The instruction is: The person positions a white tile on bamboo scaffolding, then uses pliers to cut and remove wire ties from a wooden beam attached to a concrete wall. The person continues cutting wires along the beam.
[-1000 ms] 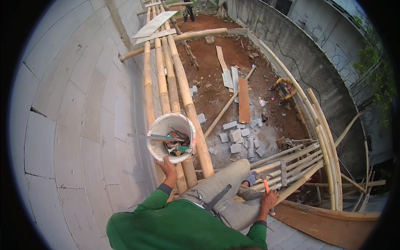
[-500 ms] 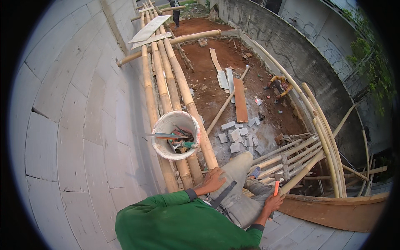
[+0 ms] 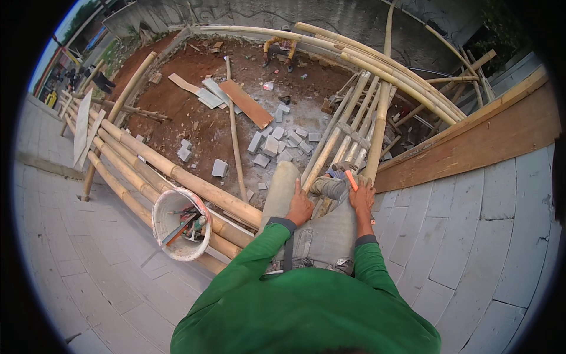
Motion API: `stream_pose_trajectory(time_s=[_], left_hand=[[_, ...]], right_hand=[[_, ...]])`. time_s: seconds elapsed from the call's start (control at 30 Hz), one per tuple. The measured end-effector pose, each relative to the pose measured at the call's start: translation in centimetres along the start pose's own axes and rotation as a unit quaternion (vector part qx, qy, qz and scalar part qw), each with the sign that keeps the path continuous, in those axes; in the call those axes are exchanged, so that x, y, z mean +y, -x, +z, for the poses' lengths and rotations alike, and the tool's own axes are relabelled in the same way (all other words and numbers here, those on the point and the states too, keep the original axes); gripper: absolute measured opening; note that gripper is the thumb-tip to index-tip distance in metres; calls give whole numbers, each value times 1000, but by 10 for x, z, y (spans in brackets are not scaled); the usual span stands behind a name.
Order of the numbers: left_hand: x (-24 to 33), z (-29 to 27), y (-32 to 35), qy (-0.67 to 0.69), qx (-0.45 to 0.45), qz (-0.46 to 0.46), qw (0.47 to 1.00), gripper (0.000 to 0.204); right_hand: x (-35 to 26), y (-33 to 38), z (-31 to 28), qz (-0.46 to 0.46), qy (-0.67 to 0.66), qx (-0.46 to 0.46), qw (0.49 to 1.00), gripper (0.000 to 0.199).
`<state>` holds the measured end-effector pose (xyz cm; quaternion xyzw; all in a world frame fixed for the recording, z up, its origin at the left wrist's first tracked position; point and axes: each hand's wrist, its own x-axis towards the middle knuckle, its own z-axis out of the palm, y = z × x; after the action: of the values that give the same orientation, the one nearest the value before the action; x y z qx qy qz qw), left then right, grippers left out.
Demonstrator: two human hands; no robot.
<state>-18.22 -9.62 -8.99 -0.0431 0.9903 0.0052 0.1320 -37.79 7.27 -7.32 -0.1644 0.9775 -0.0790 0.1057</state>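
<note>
My right hand (image 3: 362, 202) is closed around a slim tool with a bright orange end (image 3: 352, 180); most of the tool is hidden by the fingers, so its kind does not show. This hand sits over my right leg, beside a thick bamboo pole (image 3: 380, 135). On my left leg (image 3: 279, 187), near the knee, rests my left hand (image 3: 299, 207), index finger stretched out and nothing seen in it. To the left, a white mortar-stained bucket (image 3: 167, 224) stands on bamboo poles (image 3: 177, 171), with hand tools inside, one of them long and orange-edged.
Pale block walls flank me on both sides. Below lie loose grey blocks (image 3: 272, 146) and a brown board (image 3: 246, 104) on red soil. A person (image 3: 279, 48) sits by the far wall. Bamboo rails and a plywood panel (image 3: 466, 141) stand at the right.
My view has swung to the right, so the bucket and poles appear farther left. My left hand has shifted forward along the leg; the right hand still grips the orange-ended tool.
</note>
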Motion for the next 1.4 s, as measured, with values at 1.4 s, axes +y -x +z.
stream_pose_trajectory(time_s=[1.4], left_hand=[[15,58,-63,260,-74,-47,962,26]], right_hand=[[-26,-7,11,95,81,30,992,96]])
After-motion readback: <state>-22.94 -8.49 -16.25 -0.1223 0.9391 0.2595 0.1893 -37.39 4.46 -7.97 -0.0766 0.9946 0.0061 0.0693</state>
